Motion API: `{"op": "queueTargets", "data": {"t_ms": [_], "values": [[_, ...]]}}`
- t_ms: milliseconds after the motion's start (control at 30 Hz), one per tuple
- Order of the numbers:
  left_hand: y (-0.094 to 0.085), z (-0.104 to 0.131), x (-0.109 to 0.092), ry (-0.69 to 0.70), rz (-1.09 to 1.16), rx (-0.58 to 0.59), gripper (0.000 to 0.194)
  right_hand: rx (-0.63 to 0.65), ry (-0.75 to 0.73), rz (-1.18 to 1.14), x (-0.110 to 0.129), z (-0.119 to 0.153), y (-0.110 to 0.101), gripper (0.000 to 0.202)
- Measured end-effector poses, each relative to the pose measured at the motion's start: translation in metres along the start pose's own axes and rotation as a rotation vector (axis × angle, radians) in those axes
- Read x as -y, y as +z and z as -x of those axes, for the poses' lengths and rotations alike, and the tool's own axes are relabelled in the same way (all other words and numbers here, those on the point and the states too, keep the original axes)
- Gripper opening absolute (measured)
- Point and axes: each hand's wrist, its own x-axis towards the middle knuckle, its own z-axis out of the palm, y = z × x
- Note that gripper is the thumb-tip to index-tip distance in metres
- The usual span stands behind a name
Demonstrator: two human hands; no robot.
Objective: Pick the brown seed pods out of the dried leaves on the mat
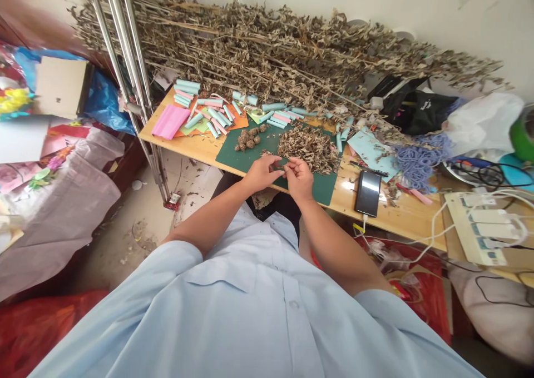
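Over the front edge of a green cutting mat point(292, 196), my left hand point(262, 173) and my right hand point(299, 179) meet with thumbs and fingertips close together. Both are closed around something small that I cannot make out. Just beyond my right hand lies a loose heap of dried brown leaves point(308, 147). Several rounded brown clumps point(247, 139) that look like balled dried leaves sit on the mat past my left hand.
Rolled blue and pink paper pieces point(217, 114) and a pink sheet point(170, 121) lie left. Long dried leafy stalks point(258, 50) span the back. Rightward are a plugged-in phone point(367, 193), blue yarn point(421, 158) and a power strip point(471, 228). Metal poles point(125, 50) stand left.
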Motion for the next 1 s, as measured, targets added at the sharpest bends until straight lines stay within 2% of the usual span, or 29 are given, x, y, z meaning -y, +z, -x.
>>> {"op": "queueTargets", "data": {"t_ms": [167,233,467,1000], "values": [[0.004,-0.0007,-0.0039,-0.068,-0.016,0.043,0.019,0.029,-0.04,0.07,0.0016,0.0037,0.0004,0.031],[0.0031,-0.001,-0.005,-0.076,-0.056,0.043,0.016,0.03,-0.043,0.113,0.0014,0.0047,0.0008,0.031],[0.0051,-0.0017,-0.0059,-0.032,-0.185,0.039,0.017,0.028,-0.079,0.194,0.0008,0.0072,0.0011,0.028],[0.0077,-0.0024,-0.0044,-0.044,-0.2,0.04,0.021,-0.019,-0.094,0.244,0.0006,0.008,0.0018,0.025]]}}
